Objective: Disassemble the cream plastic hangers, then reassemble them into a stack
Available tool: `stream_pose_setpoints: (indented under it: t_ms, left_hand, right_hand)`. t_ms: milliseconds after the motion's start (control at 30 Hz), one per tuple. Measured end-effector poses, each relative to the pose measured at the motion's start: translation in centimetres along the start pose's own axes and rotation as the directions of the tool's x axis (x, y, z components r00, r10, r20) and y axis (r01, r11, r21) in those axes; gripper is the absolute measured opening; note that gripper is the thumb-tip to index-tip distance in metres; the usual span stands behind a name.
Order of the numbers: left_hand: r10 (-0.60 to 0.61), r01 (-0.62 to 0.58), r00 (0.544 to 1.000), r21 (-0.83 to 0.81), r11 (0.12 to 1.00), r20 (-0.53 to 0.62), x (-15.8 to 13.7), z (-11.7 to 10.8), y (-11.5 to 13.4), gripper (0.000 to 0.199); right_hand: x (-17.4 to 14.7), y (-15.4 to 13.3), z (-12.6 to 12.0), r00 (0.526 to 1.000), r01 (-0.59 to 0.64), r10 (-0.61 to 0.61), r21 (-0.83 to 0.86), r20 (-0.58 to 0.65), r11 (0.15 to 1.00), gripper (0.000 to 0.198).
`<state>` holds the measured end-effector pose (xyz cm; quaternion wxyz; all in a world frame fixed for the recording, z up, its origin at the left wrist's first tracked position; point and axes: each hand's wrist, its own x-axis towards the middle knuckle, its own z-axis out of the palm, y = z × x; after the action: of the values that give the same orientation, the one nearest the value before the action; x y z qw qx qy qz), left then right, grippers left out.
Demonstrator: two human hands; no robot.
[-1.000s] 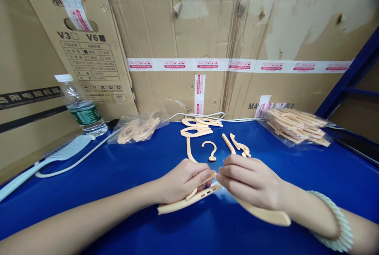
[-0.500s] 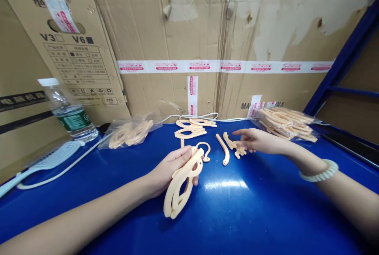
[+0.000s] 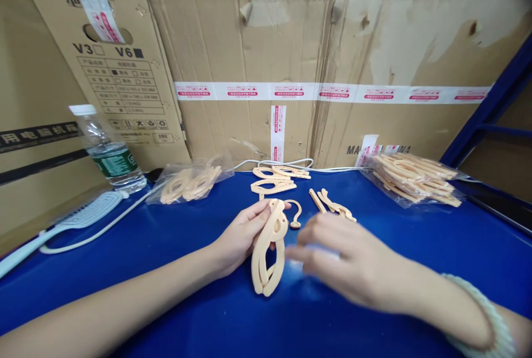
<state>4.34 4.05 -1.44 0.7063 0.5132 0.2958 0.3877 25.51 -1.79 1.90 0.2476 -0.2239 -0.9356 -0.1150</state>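
A beige folding clothes hanger (image 3: 258, 261), folded up, is in my left hand (image 3: 239, 239), which grips its upper end between thumb and fingers. My right hand (image 3: 353, 261) hovers just right of the hanger, its fingers smeared by motion, so whether they hold anything is unclear. Beyond the hands, a loose hanger hook (image 3: 296, 215) lies on the table. To its right are a straight-looking beige strip (image 3: 317, 201) and some curved beige pieces (image 3: 332, 204), partly covered by my right hand.
More beige hangers (image 3: 272, 185) lie at the back of the blue table (image 3: 199, 313). Plastic bags of hanger parts sit at back left (image 3: 191, 183) and back right (image 3: 415, 178). A water bottle (image 3: 114, 161), a pale hairbrush (image 3: 89, 208) and a white cable (image 3: 100, 237) occupy the left side. Cardboard (image 3: 249, 42) stands behind.
My right hand has come back from the loose pieces toward the hanger. My left hand has turned the hanger more upright. The view has shifted slightly left.
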Motion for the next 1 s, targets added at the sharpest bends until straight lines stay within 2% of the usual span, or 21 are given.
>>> stream_pose_setpoints:
  t_ms: [67, 167, 300, 400, 500, 833, 1000]
  left_hand:
    - [0.007, -0.007, 1.000, 0.018, 1.000, -0.027, -0.1, 0.1, 0.0, 0.037]
    - [0.001, -0.002, 0.998, -0.009, 1.000, -0.061, -0.2, 0.3, 0.1, 0.038]
    - [0.008, -0.010, 0.999, -0.064, 0.998, -0.031, -0.3, 0.4, 0.0, 0.040]
    - [0.059, -0.059, 0.998, 0.007, 0.998, 0.035, -0.4, 0.2, -0.2, 0.031]
    - [0.099, -0.103, 0.993, 0.053, 0.993, 0.069, -0.4, -0.1, -0.4, 0.038]
    - [0.056, -0.052, 0.996, -0.047, 0.998, 0.073, -0.4, 0.2, -0.1, 0.027]
    - [0.049, -0.044, 0.997, -0.074, 0.996, 0.059, -0.2, 0.0, -0.3, 0.026]
  right_hand:
    - [0.4, -2.0, 1.1, 0.991, 0.115, -0.116, 0.024, 0.062, 0.993, 0.025]
    - [0.3, -3.0, 2.5, 0.985, 0.162, -0.162, -0.005, 0.064, 0.987, 0.023]
    - [-0.1, -2.4, 3.2, 0.989, 0.126, -0.121, -0.060, 0.082, 0.990, 0.024]
    - [-0.2, -2.0, 3.3, 0.994, 0.083, -0.076, -0.089, 0.075, 0.993, 0.022]
    - [-0.3, -1.7, 3.5, 0.997, 0.061, -0.055, -0.130, 0.045, 0.990, 0.016]
    - [-0.2, -1.0, 3.5, 0.996, 0.059, -0.074, -0.297, -0.039, 0.953, 0.024]
    - [-0.3, -0.5, 3.8, 0.998, 0.048, -0.056, -0.332, -0.014, 0.942, 0.019]
